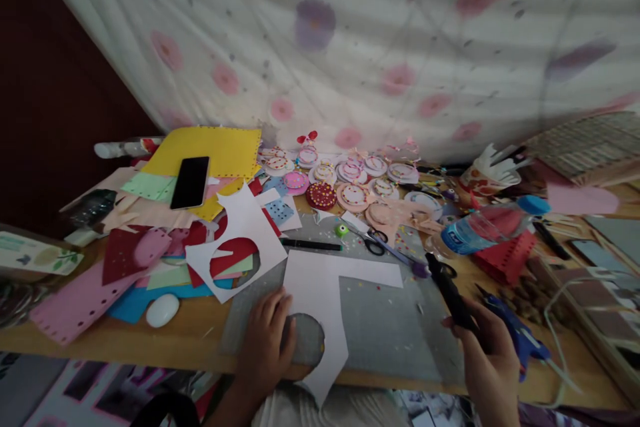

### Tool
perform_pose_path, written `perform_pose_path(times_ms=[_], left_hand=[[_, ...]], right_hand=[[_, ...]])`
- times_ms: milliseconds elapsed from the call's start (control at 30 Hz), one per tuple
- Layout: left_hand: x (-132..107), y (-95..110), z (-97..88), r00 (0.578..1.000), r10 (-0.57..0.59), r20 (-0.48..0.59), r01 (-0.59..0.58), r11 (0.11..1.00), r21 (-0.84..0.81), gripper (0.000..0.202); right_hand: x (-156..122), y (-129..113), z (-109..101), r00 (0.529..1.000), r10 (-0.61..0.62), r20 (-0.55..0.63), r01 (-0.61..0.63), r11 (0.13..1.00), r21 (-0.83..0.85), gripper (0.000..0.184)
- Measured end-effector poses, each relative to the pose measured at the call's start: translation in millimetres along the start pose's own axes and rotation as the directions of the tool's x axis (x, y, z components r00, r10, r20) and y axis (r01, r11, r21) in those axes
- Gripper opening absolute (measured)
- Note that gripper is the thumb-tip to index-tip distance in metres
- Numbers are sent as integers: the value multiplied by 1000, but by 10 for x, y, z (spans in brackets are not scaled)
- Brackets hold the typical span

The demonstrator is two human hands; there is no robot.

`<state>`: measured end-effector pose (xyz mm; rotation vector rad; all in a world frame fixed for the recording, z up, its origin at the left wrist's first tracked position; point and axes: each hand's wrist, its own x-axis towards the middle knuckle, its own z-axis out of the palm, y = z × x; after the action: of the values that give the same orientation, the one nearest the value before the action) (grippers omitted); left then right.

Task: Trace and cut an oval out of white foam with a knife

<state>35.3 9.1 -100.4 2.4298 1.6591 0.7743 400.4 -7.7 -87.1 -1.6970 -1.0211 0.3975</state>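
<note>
My left hand (265, 340) lies with fingers out on the left edge of a cut white paper sheet (315, 280), beside its round hole. This sheet rests on a grey cutting mat (380, 340) and its lower tip hangs past the table's front edge. At the right, my right hand (487, 353) grips a thick black stick-shaped tool (453, 297); its exact kind I cannot make out. A blue glue gun (520, 340) lies just right of that hand. Beyond the sheet are a black pen (310, 245) and black-handled scissors (375, 243).
Another holed white sheet (273, 233) lies left, over coloured foam scraps (85, 293). A phone (190, 182) rests on a yellow sheet (225, 147). Several small beaded hats (353, 170) stand at the back. A water bottle (480, 233) lies right, near a cup (490, 177) of sticks.
</note>
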Motion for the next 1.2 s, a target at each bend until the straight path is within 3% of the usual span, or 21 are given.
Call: perform_pose_path(times_ms=[67, 133, 200, 267, 367, 467, 567, 633, 767, 867, 967, 1100, 1167, 1200], left_hand=[[13, 3, -1, 1000, 0, -1, 0, 1000, 0, 35], [22, 5, 2, 1000, -4, 1, 4, 1000, 1, 35], [19, 7, 9, 1000, -9, 3, 9, 1000, 1, 36], [6, 10, 10, 1000, -9, -3, 9, 1000, -3, 37], [13, 17, -29, 1000, 8, -3, -8, 999, -33, 37], [174, 11, -135, 999, 48, 0, -48, 996, -79, 29], [564, -32, -242, 995, 103, 18, -102, 993, -53, 25], [898, -85, -255, 986, 120, 119, -124, 992, 24, 29], [1460, -212, -118, 965, 146, 219, -159, 986, 40, 23], [1677, -259, -22, 952, 159, 260, -168, 986, 10, 12], [1763, -230, -83, 966, 141, 218, -134, 990, -49, 9], [1720, -35, -428, 986, 99, 131, -73, 979, -190, 17], [1635, 140, -649, 982, 131, 139, -86, 954, -286, 18], [1583, 238, -752, 972, 183, 148, -110, 909, -402, 17]], right_hand=[[51, 70, -51, 953, -244, 180, 275, 945, -175, 41], [94, 131, -86, 815, -417, 403, 539, 800, -263, 36], [129, 190, -106, 681, -466, 565, 698, 647, -307, 38], [164, 242, -119, 626, -453, 635, 762, 530, -373, 40], [229, 269, -130, 633, -429, 644, 772, 412, -484, 35], [274, 192, -89, 641, -440, 629, 767, 397, -504, 29], [241, 30, 63, 611, -488, 623, 789, 435, -433, 27], [170, -95, 223, 578, -506, 640, 809, 458, -369, 28], [-5, -266, 560, 525, -483, 701, 823, 499, -272, 36], [-72, -252, 704, 552, -437, 710, 792, 540, -285, 39], [-68, -181, 727, 569, -417, 709, 769, 575, -280, 40], [-74, -348, 698, 600, -451, 660, 717, 669, -195, 39], [-112, -614, 721, 670, -449, 591, 585, 810, -47, 45], [-135, -776, 747, 721, -422, 549, 460, 885, 77, 49]])
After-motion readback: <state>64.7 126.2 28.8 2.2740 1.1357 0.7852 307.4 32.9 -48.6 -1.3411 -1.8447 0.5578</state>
